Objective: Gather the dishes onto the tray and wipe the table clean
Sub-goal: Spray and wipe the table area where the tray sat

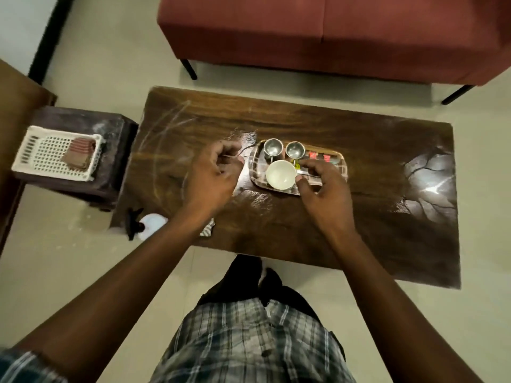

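A patterned tray [341, 161] rests mid-table on the dark wooden table [304, 222]. On it stand two steel cups [272, 148] [294, 150], a white bowl [280, 174] and small red-topped items [319, 156]. My right hand [322, 186] hovers over the tray's near right part, fingers spread, thumb beside the bowl, holding nothing that I can see. My left hand [214, 172] is left of the tray, fingers curled; whether it holds something thin is unclear. A striped cloth [207, 230] peeks out under my left forearm.
A spray bottle [146, 223] stands at the table's near left corner. To the left, a dark stool [83, 150] carries a white basket [55, 157] with a folded cloth [80, 153]. A red sofa [331, 31] stands beyond the table. Streaks mark the table's left half.
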A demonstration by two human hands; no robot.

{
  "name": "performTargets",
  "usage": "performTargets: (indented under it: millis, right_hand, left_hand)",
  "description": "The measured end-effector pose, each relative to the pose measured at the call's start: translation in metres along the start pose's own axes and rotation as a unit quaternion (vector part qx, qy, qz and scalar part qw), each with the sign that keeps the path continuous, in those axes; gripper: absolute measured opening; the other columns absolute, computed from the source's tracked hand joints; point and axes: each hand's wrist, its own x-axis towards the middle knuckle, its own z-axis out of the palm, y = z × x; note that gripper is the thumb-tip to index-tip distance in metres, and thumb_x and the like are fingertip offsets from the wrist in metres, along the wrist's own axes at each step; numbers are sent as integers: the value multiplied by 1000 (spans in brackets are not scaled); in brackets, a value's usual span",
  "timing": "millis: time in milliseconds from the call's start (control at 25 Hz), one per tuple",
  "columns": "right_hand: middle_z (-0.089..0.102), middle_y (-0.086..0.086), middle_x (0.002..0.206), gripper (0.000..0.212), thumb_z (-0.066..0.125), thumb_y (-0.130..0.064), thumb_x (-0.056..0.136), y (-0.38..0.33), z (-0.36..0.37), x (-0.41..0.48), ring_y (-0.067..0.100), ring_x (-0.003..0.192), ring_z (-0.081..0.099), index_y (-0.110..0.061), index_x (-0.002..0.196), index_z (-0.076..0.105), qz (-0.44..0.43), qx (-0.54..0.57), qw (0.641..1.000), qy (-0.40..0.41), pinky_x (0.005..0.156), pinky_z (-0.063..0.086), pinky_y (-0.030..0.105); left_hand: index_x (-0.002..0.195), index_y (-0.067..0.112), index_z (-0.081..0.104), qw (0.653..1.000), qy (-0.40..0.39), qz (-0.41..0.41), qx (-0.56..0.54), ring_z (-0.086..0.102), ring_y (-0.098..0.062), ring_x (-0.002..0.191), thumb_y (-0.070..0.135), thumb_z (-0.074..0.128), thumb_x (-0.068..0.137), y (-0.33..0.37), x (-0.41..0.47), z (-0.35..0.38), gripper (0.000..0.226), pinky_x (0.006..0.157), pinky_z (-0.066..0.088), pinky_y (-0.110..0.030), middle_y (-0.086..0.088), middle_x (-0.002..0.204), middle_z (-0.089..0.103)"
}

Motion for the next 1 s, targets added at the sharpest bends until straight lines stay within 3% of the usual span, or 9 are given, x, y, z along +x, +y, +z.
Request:
performTargets:
  millis: [80, 200, 320, 440, 560, 640, 720, 880, 1000]
  right_hand:
    - [70, 0, 128, 30, 72, -16, 98, -14, 12, -20, 6, 110, 62, -17, 128, 72, -28, 17, 999, -21, 79, 42, 0]
    - [71, 0, 125, 29, 71, -13, 98, -39, 25, -46, -14, 102, 57, -14, 126, 73, -59, 32, 997, -47, 80, 38, -4]
    - [70, -2, 128, 31, 71, -17, 98, -67, 40, -62, -4, 108, 61, -17, 130, 72, -74, 30, 993, -86, 81, 39, -3]
    - [70, -5, 123, 32, 72, -19, 98, -90, 64, -68, 9, 108, 63, -21, 130, 72, -91, 16, 988, -124, 85, 48, 17]
    - [71, -4, 129, 34, 70, -23, 97, -110, 105, -70, 13, 111, 67, -23, 131, 71, -115, -3, 981, -158, 95, 56, 37]
    - [69, -3, 132, 36, 69, -24, 97, -123, 138, -73, 13, 109, 68, -26, 132, 70, -110, -19, 977, -183, 95, 58, 41]
    - [68, -3, 133, 37, 69, -24, 97, -132, 167, -76, 14, 111, 68, -26, 134, 69, -98, -38, 976, -192, 95, 58, 42]
    - [68, -1, 134, 37, 69, -22, 97, -143, 220, -84, 17, 119, 67, -22, 135, 69, -67, -55, 977, -193, 97, 58, 44]
    - [67, 2, 136, 41, 67, -21, 96, -141, 250, -83, 19, 122, 65, -20, 137, 68, -38, -72, 975, -205, 101, 54, 38]
  left_hand:
    - [120, 20, 75, 1000, 14, -1, -27, 72, -13, 105, 13, 72, 99, -1, -27, -11, 22, 86, 59, -22, 5, 116, 76]
    - [118, 21, 74, 999, 34, -2, -37, 72, -13, 103, 13, 72, 99, -3, -57, -37, 20, 89, 59, -25, 9, 108, 74]
    - [118, 20, 74, 997, 70, -14, -37, 73, -13, 106, 16, 73, 99, -10, -80, -78, 19, 98, 61, -33, 5, 114, 76]
    - [116, 20, 75, 994, 101, -22, -21, 74, -16, 109, 17, 73, 99, -26, -89, -120, 18, 102, 61, -42, 0, 118, 77]
    - [118, 17, 75, 990, 131, -46, -21, 76, -21, 103, 18, 71, 99, -53, -93, -167, 20, 92, 65, -51, -2, 114, 78]
    - [119, 16, 75, 987, 145, -59, -27, 77, -13, 99, 19, 69, 101, -80, -91, -195, 19, 87, 66, -41, -2, 114, 78]
    - [119, 13, 75, 988, 140, -59, -25, 72, 4, 93, 19, 66, 105, -106, -85, -217, 19, 79, 62, -20, -3, 115, 77]
    - [123, 18, 75, 991, 103, -85, -12, 70, -6, 110, 30, 61, 108, -157, -67, -252, 24, 95, 57, -27, 2, 121, 76]
    - [124, 18, 74, 993, 54, -108, -5, 69, -6, 108, 27, 62, 107, -185, -55, -261, 23, 89, 53, -17, 4, 122, 75]
